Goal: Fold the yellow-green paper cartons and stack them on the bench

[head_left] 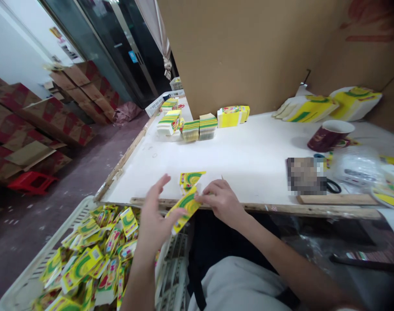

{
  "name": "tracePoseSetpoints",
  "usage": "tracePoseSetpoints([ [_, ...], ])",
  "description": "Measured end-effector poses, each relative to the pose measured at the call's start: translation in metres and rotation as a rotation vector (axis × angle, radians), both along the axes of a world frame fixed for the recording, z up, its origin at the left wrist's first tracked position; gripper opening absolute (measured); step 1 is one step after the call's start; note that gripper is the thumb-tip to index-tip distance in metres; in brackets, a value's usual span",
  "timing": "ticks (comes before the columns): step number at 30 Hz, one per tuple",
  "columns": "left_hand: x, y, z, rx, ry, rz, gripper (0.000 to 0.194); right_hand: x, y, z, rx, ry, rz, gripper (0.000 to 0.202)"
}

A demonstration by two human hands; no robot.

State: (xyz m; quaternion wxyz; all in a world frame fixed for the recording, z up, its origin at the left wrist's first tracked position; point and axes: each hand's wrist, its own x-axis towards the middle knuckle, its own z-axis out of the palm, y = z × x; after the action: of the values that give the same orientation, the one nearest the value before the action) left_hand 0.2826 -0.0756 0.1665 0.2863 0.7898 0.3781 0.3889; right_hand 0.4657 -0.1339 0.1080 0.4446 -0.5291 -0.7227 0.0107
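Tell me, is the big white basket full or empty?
Mostly full: yellow cartons lie heaped across the white basket, hiding its floor. I can't tell how deep they go.

I have a slim yellow carton (189, 205) just below the middle of the frame, curved green bands on its printed face. It slants from lower left to upper right, pinched at its upper end. Just above it I see another yellow-and-green printed piece (191, 178); whether the two join, I cannot tell.
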Motion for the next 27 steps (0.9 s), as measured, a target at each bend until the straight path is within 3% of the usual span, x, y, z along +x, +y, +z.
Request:
tracePoseSetpoints([
  [2, 0.005, -0.002, -0.005, -0.111, 0.285, -0.094, 0.083, -0.006, -0.004, 0.001, 0.063, -0.038, 0.072, 0.026],
  [4, 0.012, -0.004, -0.017, -0.249, 0.396, -0.125, 0.072, -0.01, -0.006, -0.001, 0.073, 0.066, 0.075, 0.029],
  [7, 0.021, -0.009, -0.035, -0.278, 0.356, -0.107, 0.054, -0.012, -0.006, -0.007, -0.026, 0.467, -0.009, 0.052],
  [9, 0.026, -0.014, -0.041, -0.227, 0.307, -0.07, 0.056, -0.014, -0.003, -0.011, -0.13, 0.78, 0.052, 0.062],
  [12, 0.03, -0.022, -0.045, -0.169, 0.215, -0.062, 0.066, -0.021, 0.004, -0.013, -0.293, 1.039, 0.228, 0.049],
  [14, 0.033, -0.026, -0.047, -0.115, 0.191, -0.093, 0.067, -0.028, 0.008, -0.013, -0.395, 1.129, 0.263, 0.041],
  [17, 0.034, -0.029, -0.05, -0.104, 0.243, -0.077, 0.052, -0.035, 0.008, -0.013, -0.507, 1.279, 0.295, 0.041],
  [19, 0.035, -0.029, -0.052, -0.155, 0.251, -0.076, 0.04, -0.036, 0.005, -0.013, -0.511, 1.268, 0.304, 0.044],
  [22, 0.035, -0.027, -0.055, -0.215, 0.2, -0.164, 0.035, -0.034, -0.001, -0.012, -0.448, 0.98, 0.317, 0.055],
  [25, 0.035, -0.027, -0.06, -0.19, 0.169, -0.151, 0.046, -0.03, -0.004, -0.011, -0.382, 0.711, 0.32, 0.058],
  [27, 0.033, -0.028, -0.063, -0.125, 0.212, -0.086, 0.061, -0.027, -0.003, -0.011, -0.355, 0.69, 0.255, 0.057],
])
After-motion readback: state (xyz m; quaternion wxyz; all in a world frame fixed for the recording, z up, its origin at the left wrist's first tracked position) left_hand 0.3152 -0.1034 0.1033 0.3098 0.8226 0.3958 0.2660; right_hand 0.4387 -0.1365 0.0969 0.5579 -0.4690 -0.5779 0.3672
